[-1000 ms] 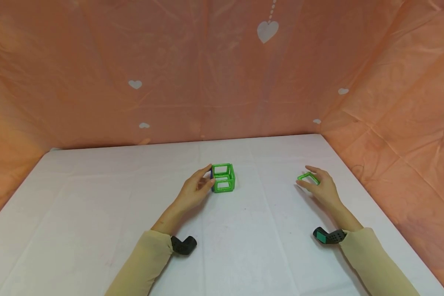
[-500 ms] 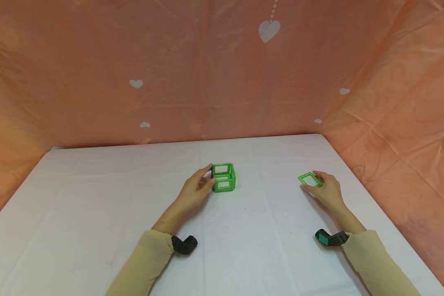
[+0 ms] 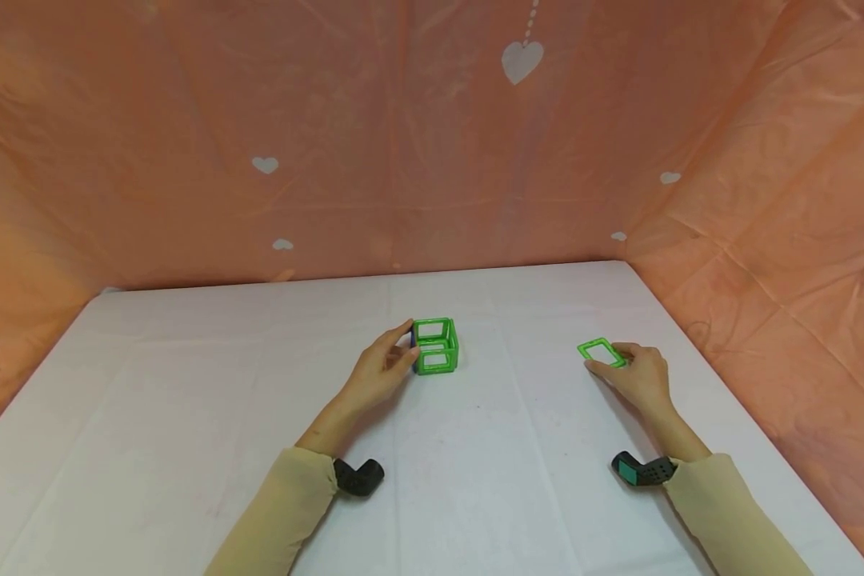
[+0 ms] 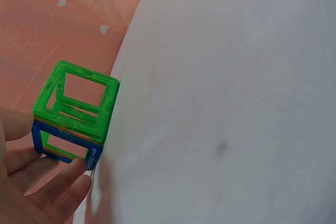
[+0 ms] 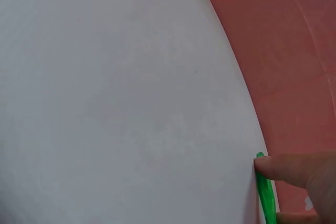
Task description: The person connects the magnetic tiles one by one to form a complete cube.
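A small cube of magnetic tiles stands near the middle of the table. Its frames are green, apart from a blue tile on the side facing my left hand. That hand holds the cube by this side, the thumb at one corner and fingers against the blue tile. To the right, my right hand pinches a single green square magnetic tile between thumb and fingers. In the right wrist view the tile appears edge-on. A gap of bare cloth separates it from the cube.
White cloth covers the table. An orange sheet with white hearts hangs behind it and along the sides. Each wrist carries a dark band with a camera.
The right hand has shifted slightly right and toward the body, regrasping the green square tile by its right end, so more of its outline shows. Left hand and cube stay put.
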The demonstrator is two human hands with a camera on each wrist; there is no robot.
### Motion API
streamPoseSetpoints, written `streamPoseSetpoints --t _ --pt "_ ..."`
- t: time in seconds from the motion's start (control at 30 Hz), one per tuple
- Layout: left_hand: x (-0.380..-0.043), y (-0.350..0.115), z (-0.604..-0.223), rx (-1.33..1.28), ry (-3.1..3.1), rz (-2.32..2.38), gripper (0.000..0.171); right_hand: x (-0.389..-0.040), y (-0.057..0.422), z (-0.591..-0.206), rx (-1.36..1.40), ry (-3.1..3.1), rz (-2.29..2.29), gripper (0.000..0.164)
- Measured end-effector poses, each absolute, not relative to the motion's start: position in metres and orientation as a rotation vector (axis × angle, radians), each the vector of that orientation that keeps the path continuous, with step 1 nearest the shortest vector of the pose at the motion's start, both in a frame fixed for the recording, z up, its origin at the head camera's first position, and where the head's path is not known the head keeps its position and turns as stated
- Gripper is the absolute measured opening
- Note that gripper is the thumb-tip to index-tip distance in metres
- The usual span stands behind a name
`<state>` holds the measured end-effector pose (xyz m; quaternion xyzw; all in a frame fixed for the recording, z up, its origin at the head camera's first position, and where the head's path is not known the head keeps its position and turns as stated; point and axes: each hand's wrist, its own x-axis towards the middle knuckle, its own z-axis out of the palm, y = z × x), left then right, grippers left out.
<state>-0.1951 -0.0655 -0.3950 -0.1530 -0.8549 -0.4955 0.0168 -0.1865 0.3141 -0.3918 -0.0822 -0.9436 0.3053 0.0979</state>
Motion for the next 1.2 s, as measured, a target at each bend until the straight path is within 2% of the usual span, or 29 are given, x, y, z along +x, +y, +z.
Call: streamPoseSetpoints --t 0.43,1.2 --pt "-0.195 -0.066 -0.394 -0.495 -2.658 -1.531 0.053 -0.192 0.311 -0.393 -0.173 -2.824 0.946 0.061" --pt "-0.196 -0.069 -0.395 -0.539 -2.684 -1.52 0.053 -0.211 0.279 -0.401 0.187 -2.738 1.219 0.057"
